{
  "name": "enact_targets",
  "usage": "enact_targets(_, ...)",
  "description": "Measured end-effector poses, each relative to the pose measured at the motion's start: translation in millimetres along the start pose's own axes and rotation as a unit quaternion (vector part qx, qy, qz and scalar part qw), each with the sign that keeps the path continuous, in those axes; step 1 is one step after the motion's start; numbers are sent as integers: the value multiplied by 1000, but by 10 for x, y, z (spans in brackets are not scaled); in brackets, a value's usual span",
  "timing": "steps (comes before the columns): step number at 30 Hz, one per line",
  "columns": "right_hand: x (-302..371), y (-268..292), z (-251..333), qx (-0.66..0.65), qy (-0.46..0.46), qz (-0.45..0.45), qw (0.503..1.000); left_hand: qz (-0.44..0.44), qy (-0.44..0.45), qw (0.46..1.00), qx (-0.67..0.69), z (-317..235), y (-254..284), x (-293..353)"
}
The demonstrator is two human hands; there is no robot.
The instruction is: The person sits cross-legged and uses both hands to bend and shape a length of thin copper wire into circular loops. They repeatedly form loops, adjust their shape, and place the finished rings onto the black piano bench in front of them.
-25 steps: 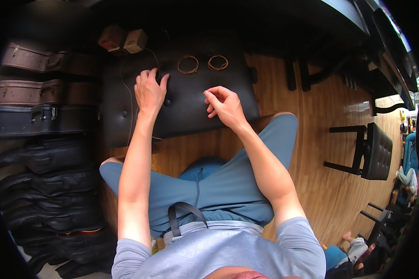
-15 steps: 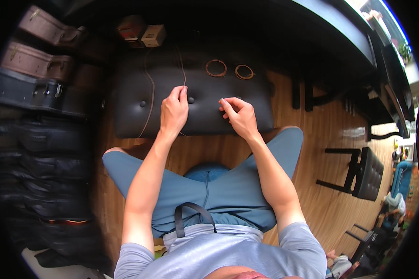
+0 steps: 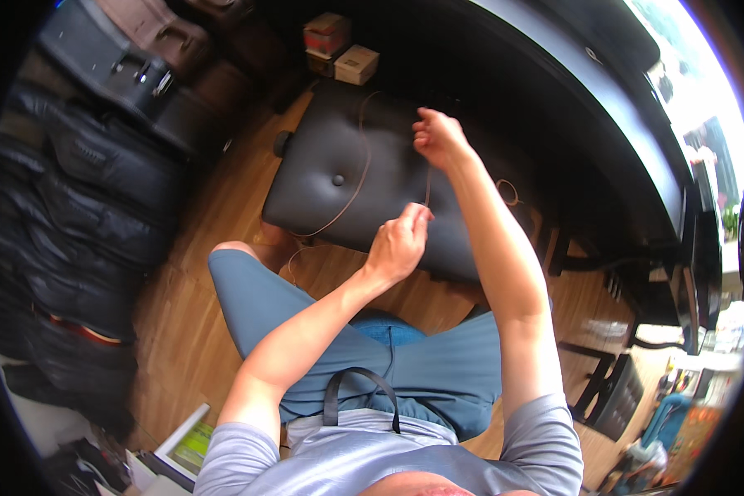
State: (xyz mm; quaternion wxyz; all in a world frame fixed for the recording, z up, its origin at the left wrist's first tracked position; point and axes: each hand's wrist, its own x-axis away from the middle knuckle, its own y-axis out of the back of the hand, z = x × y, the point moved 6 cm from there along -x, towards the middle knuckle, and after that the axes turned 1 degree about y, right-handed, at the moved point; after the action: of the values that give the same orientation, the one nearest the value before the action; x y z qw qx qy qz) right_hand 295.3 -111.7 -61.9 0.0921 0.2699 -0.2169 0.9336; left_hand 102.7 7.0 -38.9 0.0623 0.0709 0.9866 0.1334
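A thin brown string (image 3: 428, 186) runs over a black padded bench (image 3: 314, 157) between my two hands. My left hand (image 3: 399, 245) is pinched shut on it above the bench's near edge. Farther off, my right hand (image 3: 441, 140) has its fingers closed at the string's upper stretch; its exact grip is partly hidden. Another length of string (image 3: 360, 178) lies in a curve across the bench, and a loose strand (image 3: 291, 263) hangs past the near edge. Beside my right forearm shows a coppery coil of string (image 3: 509, 193), partly covered by the arm.
Two small boxes, one red and white (image 3: 326, 35), one cream (image 3: 356, 64), sit beyond the bench. Instrument cases (image 3: 112, 62) and black soft bags (image 3: 91, 190) line the left. A black piano-like body (image 3: 587, 107) curves along the right, with a black stool (image 3: 616, 397) nearer.
My right hand has moved up and away from me, and my left hand has shifted right and nearer. The view has turned, so the bench appears tilted. One coil is no longer visible.
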Motion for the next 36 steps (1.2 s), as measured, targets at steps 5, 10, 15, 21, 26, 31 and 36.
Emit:
enact_targets(5,-498,-80,339,121,52,-78,988,0,-118,993,-25,215,-29,-21)
enact_targets(10,-1040,-36,357,217,-99,-19,971,101,-51,991,65,240,72,-89)
enact_targets(15,-1471,26,410,90,-157,-73,981,194,103,957,187,193,173,-143)
enact_targets(21,-1634,113,497,131,16,-131,983,130,-5,982,138,281,87,-99)
enact_targets(26,-975,-269,467,264,227,-111,931,121,-32,985,119,240,144,-130)
enact_targets(31,-267,-327,420,258,313,-25,914,132,-56,987,79,220,112,-120)
enact_targets(36,820,-305,708,300,400,22,866,72,-133,988,-12,180,67,-64)
